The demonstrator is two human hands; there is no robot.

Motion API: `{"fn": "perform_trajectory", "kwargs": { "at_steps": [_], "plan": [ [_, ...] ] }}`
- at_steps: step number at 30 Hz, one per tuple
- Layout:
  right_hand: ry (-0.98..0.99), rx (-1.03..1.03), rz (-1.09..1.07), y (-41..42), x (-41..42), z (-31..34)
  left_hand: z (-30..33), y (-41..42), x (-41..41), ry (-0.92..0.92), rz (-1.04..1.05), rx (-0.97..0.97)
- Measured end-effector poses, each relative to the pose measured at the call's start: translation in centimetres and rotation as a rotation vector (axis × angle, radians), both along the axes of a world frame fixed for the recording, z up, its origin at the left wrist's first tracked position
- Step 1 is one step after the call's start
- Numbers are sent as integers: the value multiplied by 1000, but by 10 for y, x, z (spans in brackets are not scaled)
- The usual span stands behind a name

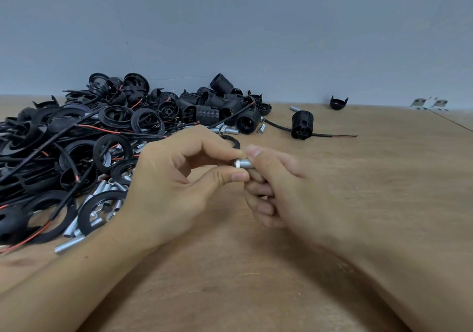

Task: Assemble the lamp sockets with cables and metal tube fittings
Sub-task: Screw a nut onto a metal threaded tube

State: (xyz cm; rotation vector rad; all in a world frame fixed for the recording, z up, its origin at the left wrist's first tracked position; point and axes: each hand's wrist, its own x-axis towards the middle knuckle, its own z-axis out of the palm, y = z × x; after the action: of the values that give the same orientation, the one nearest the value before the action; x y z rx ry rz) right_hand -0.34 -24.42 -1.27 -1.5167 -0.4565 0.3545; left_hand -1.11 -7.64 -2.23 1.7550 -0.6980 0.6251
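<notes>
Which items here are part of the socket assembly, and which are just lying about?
Part of the job:
metal tube, pinched by left hand and right hand
socket with cable
pile of sockets, rings and cables
loose tubes

Lying about:
metal brackets at the far right edge

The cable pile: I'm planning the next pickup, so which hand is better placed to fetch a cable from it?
Probably the left hand. The cable pile lies on its side, beside its wrist, and it only pinches the end of the metal tube. The right hand wraps the tube and lies farther away.

Wooden table (332,255), heaped black sockets (212,106), rings, cables, perhaps threaded metal tubes (69,244)
</notes>
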Motion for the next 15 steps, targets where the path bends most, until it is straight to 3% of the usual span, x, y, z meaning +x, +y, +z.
{"fn": "perform_trajectory", "kwargs": {
  "at_steps": [9, 15],
  "plan": [
    [383, 180, 48, 4, -6, 9, 2, -5, -2, -44, 6, -14],
    [432, 231, 134, 2, -6, 13, 5, -6, -5, -77, 49, -19]
  ]
}}
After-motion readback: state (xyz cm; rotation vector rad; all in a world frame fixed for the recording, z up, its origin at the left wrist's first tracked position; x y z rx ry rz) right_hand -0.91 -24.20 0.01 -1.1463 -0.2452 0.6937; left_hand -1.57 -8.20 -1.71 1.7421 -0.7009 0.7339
